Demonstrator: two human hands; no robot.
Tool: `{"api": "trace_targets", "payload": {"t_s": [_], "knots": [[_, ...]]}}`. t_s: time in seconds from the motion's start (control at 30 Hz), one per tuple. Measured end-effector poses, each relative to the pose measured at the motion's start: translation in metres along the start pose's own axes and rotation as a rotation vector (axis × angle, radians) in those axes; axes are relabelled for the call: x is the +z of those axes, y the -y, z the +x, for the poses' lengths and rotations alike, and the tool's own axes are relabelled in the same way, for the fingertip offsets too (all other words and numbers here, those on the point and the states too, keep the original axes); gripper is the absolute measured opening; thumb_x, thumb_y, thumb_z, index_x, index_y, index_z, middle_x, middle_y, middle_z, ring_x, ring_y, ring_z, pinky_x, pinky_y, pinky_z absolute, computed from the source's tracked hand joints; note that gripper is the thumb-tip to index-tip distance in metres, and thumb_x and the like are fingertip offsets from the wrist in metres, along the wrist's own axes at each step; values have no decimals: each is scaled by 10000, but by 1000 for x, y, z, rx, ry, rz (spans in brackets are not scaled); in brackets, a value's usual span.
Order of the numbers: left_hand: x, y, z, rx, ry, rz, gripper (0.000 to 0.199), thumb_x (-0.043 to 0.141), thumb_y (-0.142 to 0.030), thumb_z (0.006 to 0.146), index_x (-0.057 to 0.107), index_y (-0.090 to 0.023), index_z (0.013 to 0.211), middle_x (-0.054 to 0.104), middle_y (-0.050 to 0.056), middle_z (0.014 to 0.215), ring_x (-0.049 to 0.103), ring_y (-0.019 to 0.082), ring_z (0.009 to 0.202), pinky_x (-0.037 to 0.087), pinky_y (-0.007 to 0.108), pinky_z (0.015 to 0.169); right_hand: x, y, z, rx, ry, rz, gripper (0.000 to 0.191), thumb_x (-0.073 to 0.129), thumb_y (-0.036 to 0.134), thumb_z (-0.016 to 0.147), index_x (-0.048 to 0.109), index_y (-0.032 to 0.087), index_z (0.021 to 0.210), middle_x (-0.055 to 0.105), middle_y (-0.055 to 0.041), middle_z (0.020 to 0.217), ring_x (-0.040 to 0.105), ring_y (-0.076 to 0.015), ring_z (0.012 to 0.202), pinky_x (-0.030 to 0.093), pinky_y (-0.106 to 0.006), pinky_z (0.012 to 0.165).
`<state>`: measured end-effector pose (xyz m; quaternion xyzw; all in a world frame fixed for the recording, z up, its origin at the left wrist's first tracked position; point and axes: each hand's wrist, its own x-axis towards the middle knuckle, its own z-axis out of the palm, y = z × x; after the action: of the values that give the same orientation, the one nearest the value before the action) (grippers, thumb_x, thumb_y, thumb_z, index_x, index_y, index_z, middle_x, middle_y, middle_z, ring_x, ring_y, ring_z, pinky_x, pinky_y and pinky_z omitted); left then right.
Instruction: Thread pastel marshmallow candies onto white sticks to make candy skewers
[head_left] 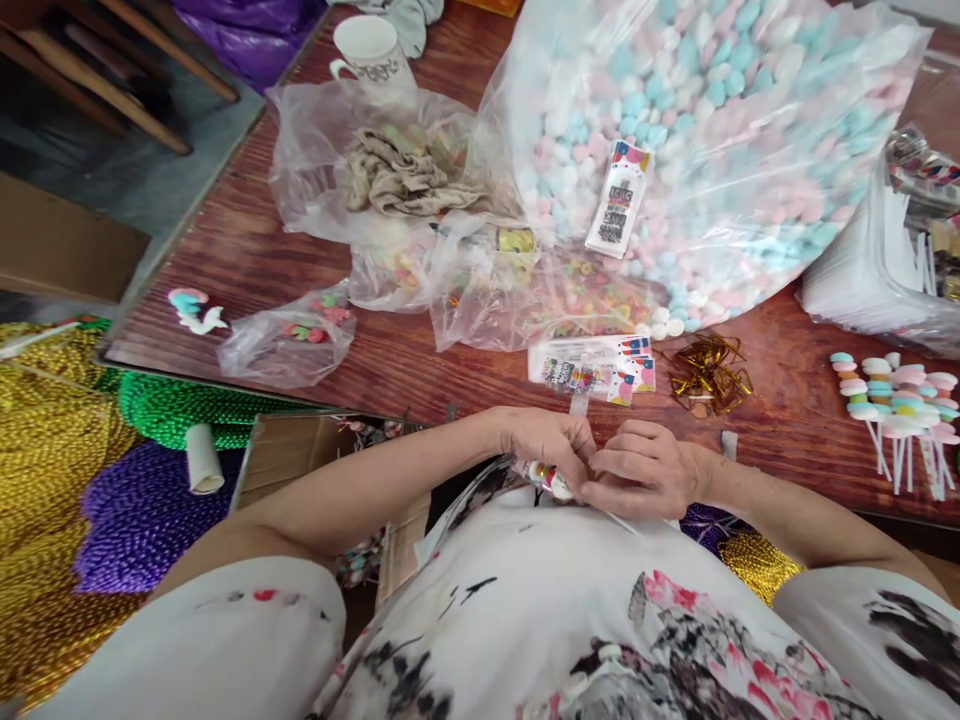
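Close against my body, a candy skewer (546,477) in what looks like a clear wrapper lies under my left hand (551,440). The fingers of that hand are closed round it near its lower end. My right hand (649,468) meets it there, fingers bent and pinched together at the stick; a thin white stick end pokes out below. Whatever is between the right fingertips is hidden. Just beyond the hands on the table lie printed cards (592,370) and a pile of gold twist ties (709,375).
A large clear bag of pastel candies (697,120) covers the back, with a card stack (619,200) on it. Candy skewers (900,400) lie at right beside a bag of white sticks (862,260). Smaller candy bags (289,335) and a mug (373,55) are at left.
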<state>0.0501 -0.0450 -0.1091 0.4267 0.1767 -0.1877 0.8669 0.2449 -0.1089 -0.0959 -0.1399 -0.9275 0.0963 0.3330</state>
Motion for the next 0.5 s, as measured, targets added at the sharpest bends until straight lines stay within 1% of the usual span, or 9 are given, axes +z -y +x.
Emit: {"api": "trace_targets", "payload": {"t_s": [0.07,0.13,0.2,0.27,0.33,0.4,0.47,0.5], "knots": [[-2,2,1,8,17,4,184,870,-280,527,724,-174,561,649,19,499,504,115,401,390,208,364,0,-2,0,25,64,65,204,642,238,874,708,367,1017,711,-10,913,638,-138,738,463,-292,562],[-3,4,1,11,32,10,194,868,-293,538,718,-172,562,652,18,506,511,114,407,395,206,366,1,-3,-1,42,92,122,219,633,244,882,705,378,1039,717,-3,920,644,-130,735,455,-287,553],[-4,5,1,9,41,18,215,865,-319,562,712,-168,569,651,22,512,508,112,409,390,203,360,3,-5,-1,33,52,152,227,642,230,879,700,366,1051,723,2,935,646,-120,737,448,-282,547],[-4,6,0,8,46,7,238,873,-332,574,701,-167,577,650,21,521,508,108,416,397,202,363,5,-6,-2,6,-14,176,210,656,210,866,698,347,1020,729,12,953,647,-112,754,437,-278,537],[-1,5,0,17,61,-44,255,905,-293,534,695,-175,618,666,11,560,547,114,460,452,210,409,8,-8,-2,-26,-40,196,146,652,211,863,697,323,946,734,21,977,650,-110,775,430,-280,531],[2,5,1,55,81,-126,356,939,-212,447,691,-190,700,694,-5,636,610,136,544,521,238,491,10,-8,-1,-66,-18,182,104,618,227,880,692,299,871,738,25,986,654,-115,794,450,-286,552],[4,5,2,91,103,-198,487,951,-139,363,670,-198,757,705,-18,693,651,155,613,557,262,553,11,-9,1,-132,12,128,134,585,230,894,688,280,825,741,15,982,660,-129,817,486,-295,595],[4,5,2,104,109,-224,523,951,-119,347,657,-199,772,708,-21,713,665,161,637,564,268,573,12,-9,2,-167,18,97,149,574,227,896,687,275,811,742,8,977,661,-137,825,500,-299,610]]}}
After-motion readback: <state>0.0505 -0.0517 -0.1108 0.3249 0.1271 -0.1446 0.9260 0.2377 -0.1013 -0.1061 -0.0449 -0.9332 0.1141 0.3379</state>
